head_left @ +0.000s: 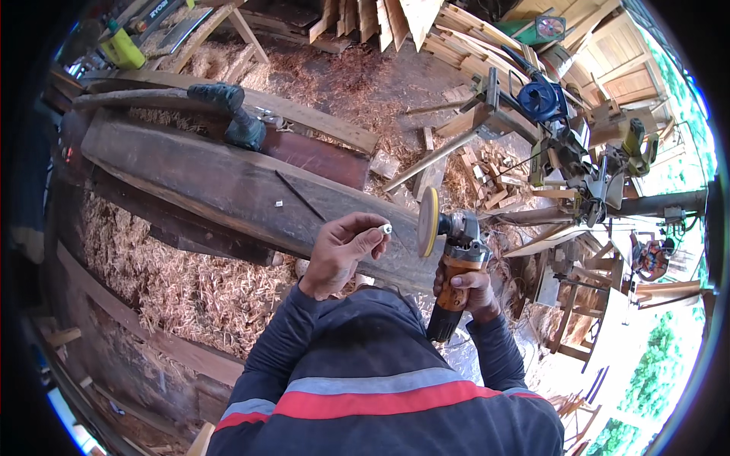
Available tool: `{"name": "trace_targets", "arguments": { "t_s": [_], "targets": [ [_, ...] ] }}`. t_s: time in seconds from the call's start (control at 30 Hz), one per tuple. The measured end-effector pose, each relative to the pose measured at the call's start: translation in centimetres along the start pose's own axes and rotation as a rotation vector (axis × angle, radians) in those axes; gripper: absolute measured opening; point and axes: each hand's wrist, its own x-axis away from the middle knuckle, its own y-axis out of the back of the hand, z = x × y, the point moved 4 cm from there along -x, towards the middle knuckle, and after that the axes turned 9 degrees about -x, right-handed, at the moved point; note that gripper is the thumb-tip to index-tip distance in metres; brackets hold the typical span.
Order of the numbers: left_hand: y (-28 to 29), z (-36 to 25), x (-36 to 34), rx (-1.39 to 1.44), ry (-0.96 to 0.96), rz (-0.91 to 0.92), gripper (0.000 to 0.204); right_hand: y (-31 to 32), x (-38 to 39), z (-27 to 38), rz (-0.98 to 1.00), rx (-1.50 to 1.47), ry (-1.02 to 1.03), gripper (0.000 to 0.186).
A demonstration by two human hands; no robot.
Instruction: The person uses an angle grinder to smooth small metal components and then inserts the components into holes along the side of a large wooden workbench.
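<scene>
While the right hand (477,295) is clamped around the orange-bodied grinder (460,280), the left hand (342,251) pinches 1 small pale piece (386,228) left of it. Grinder axis: forward, leaning slightly right. Yellow disc (428,222): on the grinder's left-hand side, toward the piece, not touching.

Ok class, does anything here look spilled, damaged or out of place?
Yes: curled wood shavings are strewn on both sides of the long wooden plank, like uncleared waste. A small white piece lies stray on the plank. The angle grinder in the right hand shows no clear damage.
</scene>
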Motion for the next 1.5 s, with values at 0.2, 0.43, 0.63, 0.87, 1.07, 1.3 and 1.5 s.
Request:
{"name": "trace_targets", "arguments": {
  "t_s": [0.2, 0.43, 0.63, 0.87, 1.07, 1.3, 1.5],
  "targets": [
    [0.0, -0.5, 0.0, -0.134, -0.035, -0.053, 0.022, 0.3, 0.4, -0.2, -0.030, 0.010, -0.001, 0.051],
    [-1.4, -1.5, 0.0, -0.398, -0.198, -0.092, 0.019, 0.2, 0.5, -0.2, -0.026, 0.043, -0.007, 0.052],
    [-2.0, -1.8, 0.0, -0.800, -0.347, -0.010, 0.017, -0.1, 0.4, -0.6, -0.002, 0.080, -0.016, 0.053],
    [-2.6, -2.3, 0.4, -0.897, -0.488, -0.021, 0.016, -1.4, 0.3, -0.6, 0.044, 0.089, -0.026, 0.048],
    [-2.6, -2.3, 0.7, -0.881, -0.492, -0.031, 0.015, -1.7, 0.3, -0.7, 0.058, 0.091, -0.037, 0.050],
    [-2.6, -2.6, 0.6, -0.908, -0.550, -0.032, 0.015, -2.1, 0.2, -0.5, 0.061, 0.105, -0.033, 0.049],
    [-2.8, -2.7, 0.5, -0.900, -0.557, -0.025, 0.014, -1.7, 0.2, -0.7, 0.044, 0.078, -0.037, 0.050]
  ]
}}
